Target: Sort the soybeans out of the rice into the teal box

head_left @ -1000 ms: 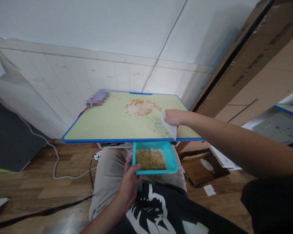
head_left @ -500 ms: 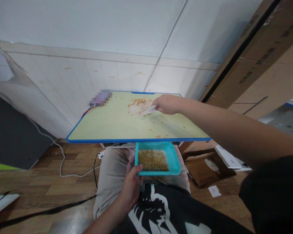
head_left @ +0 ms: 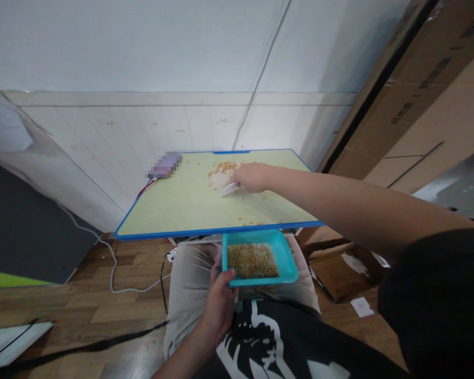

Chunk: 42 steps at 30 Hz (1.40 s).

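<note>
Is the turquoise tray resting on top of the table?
No, the left hand holds the turquoise tray over the lap, in front of the table.

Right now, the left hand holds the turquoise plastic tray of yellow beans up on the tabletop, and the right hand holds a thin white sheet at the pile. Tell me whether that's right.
Not quite: the head view shows the turquoise plastic tray of yellow beans held by the left hand over the lap, not on the tabletop. The right hand does hold a thin white sheet at the pile.
</note>
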### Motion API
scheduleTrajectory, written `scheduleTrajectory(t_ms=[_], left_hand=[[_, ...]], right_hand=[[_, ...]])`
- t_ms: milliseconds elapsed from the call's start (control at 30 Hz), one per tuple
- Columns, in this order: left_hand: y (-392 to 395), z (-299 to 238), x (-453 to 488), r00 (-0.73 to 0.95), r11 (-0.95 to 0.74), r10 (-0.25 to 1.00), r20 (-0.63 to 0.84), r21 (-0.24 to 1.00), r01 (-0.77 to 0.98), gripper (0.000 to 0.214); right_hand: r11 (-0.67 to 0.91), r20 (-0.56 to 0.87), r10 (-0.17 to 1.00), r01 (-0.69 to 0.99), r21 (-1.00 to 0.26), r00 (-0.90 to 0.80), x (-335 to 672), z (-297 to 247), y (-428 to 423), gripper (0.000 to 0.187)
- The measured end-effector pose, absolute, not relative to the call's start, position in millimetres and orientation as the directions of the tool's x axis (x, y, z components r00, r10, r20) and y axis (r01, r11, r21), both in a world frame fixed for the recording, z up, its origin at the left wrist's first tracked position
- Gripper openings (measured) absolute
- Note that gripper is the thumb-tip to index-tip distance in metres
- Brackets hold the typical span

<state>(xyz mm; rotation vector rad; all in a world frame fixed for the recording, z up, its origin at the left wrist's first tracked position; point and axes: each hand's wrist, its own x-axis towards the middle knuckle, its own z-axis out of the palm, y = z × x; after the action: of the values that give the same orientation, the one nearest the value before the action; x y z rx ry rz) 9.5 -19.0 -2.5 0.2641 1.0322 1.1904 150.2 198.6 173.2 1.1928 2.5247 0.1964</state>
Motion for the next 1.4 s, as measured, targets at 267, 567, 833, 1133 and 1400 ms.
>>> scheduleTrajectory(t_ms=[267,567,833,1133,1400], left_hand=[[-19.7,-0.5,8.5,0.007,0.399,0.859,-0.512,0.661,-0.636,0.068],[-20.0,0.7,9.6,-0.01,0.399,0.853,-0.522,0.665,-0.631,0.068],[-21.3,3.6,10.5,-0.001,0.394,0.854,-0.521,0.646,-0.654,0.068],[-20.5,1.0,9.9,0.016,0.396,0.862,-0.506,0.655,-0.644,0.069],[-19.8,2.2,5.8,0.013,0.413,0.854,-0.52,0.663,-0.624,0.072]], right_hand=[[0.668,-0.29,0.744,0.69,0.278,-0.602,152.9,174.4,192.6,0.04],[0.677,-0.302,0.735,0.68,0.282,-0.607,171.9,173.8,182.4,0.037],[0.653,-0.299,0.752,0.728,0.212,-0.588,191.3,176.6,182.3,0.038],[0.748,-0.081,0.663,0.664,0.018,-0.744,152.0,191.2,186.3,0.045],[0.905,-0.16,0.424,0.41,0.109,-0.892,94.7,165.1,170.6,0.044]])
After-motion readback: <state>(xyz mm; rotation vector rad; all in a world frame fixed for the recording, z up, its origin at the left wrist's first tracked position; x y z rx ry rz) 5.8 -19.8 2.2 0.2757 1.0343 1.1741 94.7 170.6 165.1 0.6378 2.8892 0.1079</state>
